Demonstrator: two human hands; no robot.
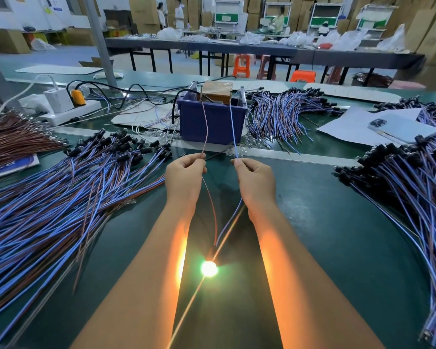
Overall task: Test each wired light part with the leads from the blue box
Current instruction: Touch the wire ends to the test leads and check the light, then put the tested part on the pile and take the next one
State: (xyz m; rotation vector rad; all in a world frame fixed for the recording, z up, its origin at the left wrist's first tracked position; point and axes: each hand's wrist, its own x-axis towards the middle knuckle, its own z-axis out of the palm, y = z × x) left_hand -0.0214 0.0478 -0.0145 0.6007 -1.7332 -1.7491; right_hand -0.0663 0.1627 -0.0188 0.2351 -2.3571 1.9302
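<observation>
Between the forearms, light part (pixel 209 268) glows bright — wires pinched by hands.

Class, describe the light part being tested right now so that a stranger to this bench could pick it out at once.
Start at the blue box in the middle of the green bench and follow its two leads down to the left hand and right hand. From the hands a red and a blue wire run back to a bulb between the forearms. Unlike the heaped parts, it lies alone and glows.
</observation>
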